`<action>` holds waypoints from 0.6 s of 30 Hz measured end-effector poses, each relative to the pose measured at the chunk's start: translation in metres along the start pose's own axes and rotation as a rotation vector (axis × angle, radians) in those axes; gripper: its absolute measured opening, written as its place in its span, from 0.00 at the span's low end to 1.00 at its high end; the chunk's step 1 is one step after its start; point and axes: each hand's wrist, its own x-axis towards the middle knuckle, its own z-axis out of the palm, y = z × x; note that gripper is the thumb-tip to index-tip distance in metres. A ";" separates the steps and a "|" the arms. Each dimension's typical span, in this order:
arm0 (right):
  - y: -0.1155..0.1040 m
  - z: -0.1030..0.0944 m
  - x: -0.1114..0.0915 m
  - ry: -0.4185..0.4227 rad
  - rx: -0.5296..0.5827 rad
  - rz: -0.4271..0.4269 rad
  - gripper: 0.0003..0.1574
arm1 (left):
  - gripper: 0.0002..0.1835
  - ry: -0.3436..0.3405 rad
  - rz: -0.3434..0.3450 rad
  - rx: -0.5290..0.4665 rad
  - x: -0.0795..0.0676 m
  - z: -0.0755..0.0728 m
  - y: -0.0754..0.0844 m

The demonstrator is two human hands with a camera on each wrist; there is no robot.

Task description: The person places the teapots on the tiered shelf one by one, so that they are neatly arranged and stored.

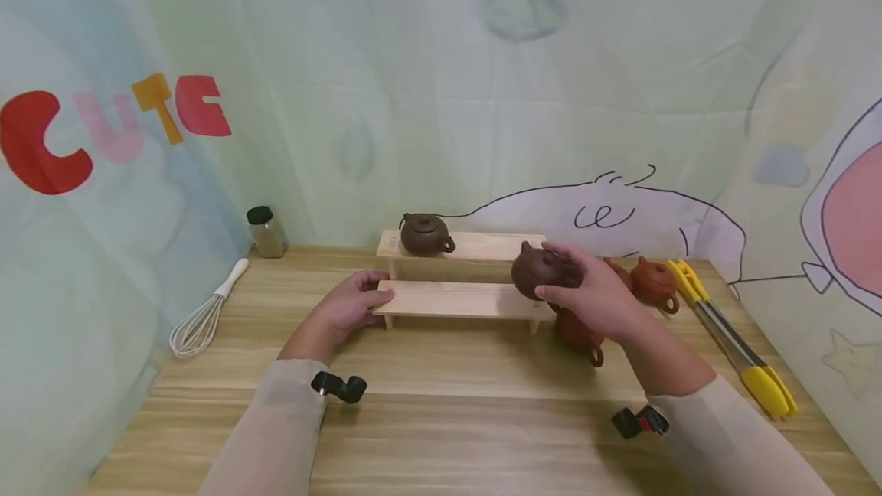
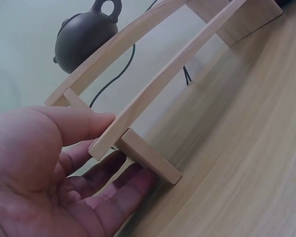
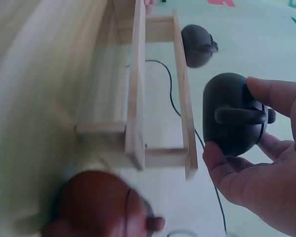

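Observation:
My right hand [image 1: 596,293] holds a dark brown clay teapot [image 1: 534,272] in the air over the right end of a two-tier wooden shelf [image 1: 455,298]. In the right wrist view, thumb and fingers pinch the teapot [image 3: 229,131] from opposite sides, its handle facing the camera. My left hand [image 1: 351,303] grips the left end of the lower board, thumb on top and fingers beneath, as the left wrist view shows. Another dark teapot [image 1: 424,236] sits at the left of the upper board.
Reddish-brown teapots stand right of the shelf, one [image 1: 579,331] below my right hand and another [image 1: 653,284] farther back. Yellow-tipped tongs [image 1: 730,339] lie at the right edge. On the left are a white whisk [image 1: 207,312] and a black-lidded jar [image 1: 266,233]. A printed curtain hangs behind.

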 end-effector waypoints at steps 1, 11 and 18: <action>-0.006 0.002 0.007 -0.008 0.017 0.001 0.49 | 0.33 -0.001 0.000 0.003 0.000 0.000 0.001; -0.042 0.028 0.076 -0.054 0.089 -0.007 0.48 | 0.33 -0.004 0.001 -0.008 0.002 -0.004 -0.002; -0.055 0.039 0.096 -0.070 0.109 -0.046 0.46 | 0.33 -0.009 0.013 -0.003 0.004 -0.003 -0.002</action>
